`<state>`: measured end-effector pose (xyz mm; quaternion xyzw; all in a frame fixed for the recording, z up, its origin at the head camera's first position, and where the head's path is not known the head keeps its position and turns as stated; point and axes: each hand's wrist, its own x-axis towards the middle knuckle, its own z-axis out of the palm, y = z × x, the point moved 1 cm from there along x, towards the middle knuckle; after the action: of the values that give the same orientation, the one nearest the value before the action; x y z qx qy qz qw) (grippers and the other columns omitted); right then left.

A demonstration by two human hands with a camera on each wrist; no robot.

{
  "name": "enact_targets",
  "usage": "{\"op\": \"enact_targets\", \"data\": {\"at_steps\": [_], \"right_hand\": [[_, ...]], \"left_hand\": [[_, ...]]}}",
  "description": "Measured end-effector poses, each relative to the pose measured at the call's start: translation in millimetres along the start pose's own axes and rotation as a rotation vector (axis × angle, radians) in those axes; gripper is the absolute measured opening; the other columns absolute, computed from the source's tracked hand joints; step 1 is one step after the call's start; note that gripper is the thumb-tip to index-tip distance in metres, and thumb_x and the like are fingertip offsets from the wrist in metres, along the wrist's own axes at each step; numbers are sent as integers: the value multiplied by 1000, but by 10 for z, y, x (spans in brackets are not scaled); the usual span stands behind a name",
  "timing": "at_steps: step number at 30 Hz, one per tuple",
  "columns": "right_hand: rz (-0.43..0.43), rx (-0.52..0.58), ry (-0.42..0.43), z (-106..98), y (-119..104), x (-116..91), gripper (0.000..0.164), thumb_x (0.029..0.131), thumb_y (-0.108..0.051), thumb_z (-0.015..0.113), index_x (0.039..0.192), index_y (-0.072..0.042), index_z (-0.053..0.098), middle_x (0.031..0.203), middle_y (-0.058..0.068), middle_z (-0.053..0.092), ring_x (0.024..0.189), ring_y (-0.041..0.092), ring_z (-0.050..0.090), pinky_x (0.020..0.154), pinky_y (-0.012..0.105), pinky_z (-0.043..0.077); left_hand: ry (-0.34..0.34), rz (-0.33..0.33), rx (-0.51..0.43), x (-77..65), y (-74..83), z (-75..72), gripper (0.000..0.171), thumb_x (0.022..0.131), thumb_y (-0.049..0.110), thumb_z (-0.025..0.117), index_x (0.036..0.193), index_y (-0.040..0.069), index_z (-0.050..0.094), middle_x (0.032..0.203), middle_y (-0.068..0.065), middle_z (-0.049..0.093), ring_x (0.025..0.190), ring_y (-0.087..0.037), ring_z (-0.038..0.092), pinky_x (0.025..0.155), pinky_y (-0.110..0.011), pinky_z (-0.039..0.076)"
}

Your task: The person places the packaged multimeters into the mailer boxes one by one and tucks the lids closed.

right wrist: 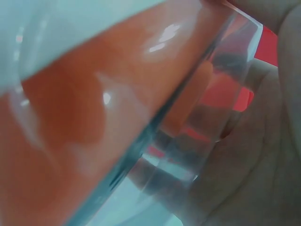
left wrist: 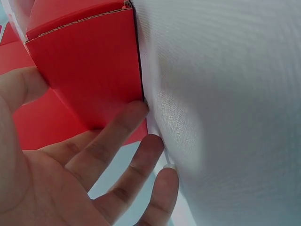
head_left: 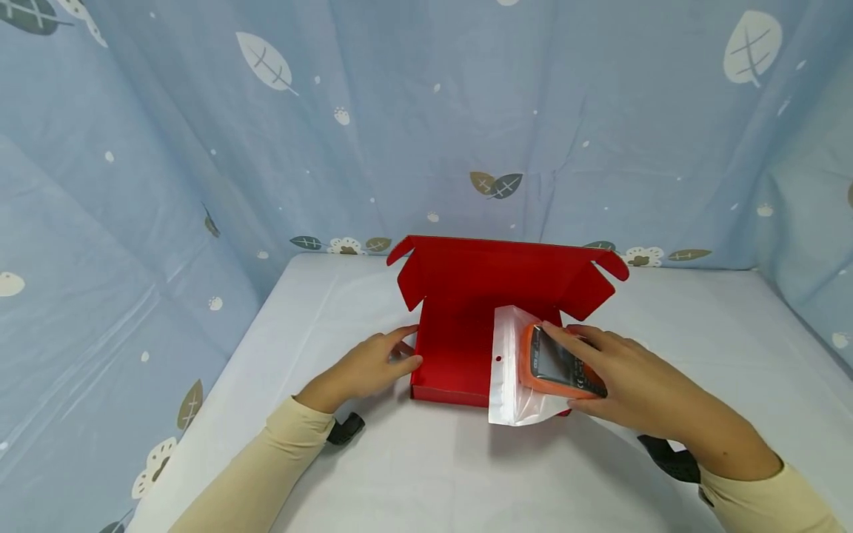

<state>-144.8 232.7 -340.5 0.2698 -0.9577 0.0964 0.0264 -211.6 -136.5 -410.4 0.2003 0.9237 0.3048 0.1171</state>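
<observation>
A red cardboard box (head_left: 460, 348) stands on the table with its lid raised at the back. My left hand (head_left: 366, 366) rests at its left side, and in the left wrist view the fingers (left wrist: 113, 136) lie loosely against the red side wall (left wrist: 94, 70). My right hand (head_left: 620, 377) grips a device with an orange rim and a dark grey printed back (head_left: 560, 363), inside a clear zip bag (head_left: 508, 400). Bag and device overlap the box's right part in the head view. The right wrist view shows the orange casing (right wrist: 117, 103) through shiny plastic, close up.
A white cloth covers the table (head_left: 413, 474). Behind it hangs a blue curtain (head_left: 413, 133) with a leaf pattern. The box's lid (head_left: 500, 270) stands up with its side flaps spread outward. Black straps (head_left: 346, 428) show at both wrists.
</observation>
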Motion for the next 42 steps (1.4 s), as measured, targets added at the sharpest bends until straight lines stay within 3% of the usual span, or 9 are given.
{"op": "enact_targets", "data": {"at_steps": [9,24,42], "right_hand": [[-37,-25,-8,-19,-116,188,103,72,-38,89,157,-33,31,137,17,57,118,39,59,93,62,51],[-119,-33,11,-61,-266,407,100,75,-37,87,158,-30,31,133,11,59,117,30,59,93,52,54],[-125,-31,-15,-41,-391,594,100,74,-38,88,157,-32,31,137,10,56,122,27,56,90,52,54]], "left_hand": [[-12,0,-7,-6,25,-1,64,98,39,60,152,13,40,118,-2,71,114,-18,64,98,-41,51],[0,3,-22,-21,39,5,63,97,39,60,151,12,42,115,-1,71,111,-18,65,99,-42,51],[6,30,-35,-4,15,9,63,97,40,60,150,10,44,114,-1,72,111,-19,66,99,-43,51]]}}
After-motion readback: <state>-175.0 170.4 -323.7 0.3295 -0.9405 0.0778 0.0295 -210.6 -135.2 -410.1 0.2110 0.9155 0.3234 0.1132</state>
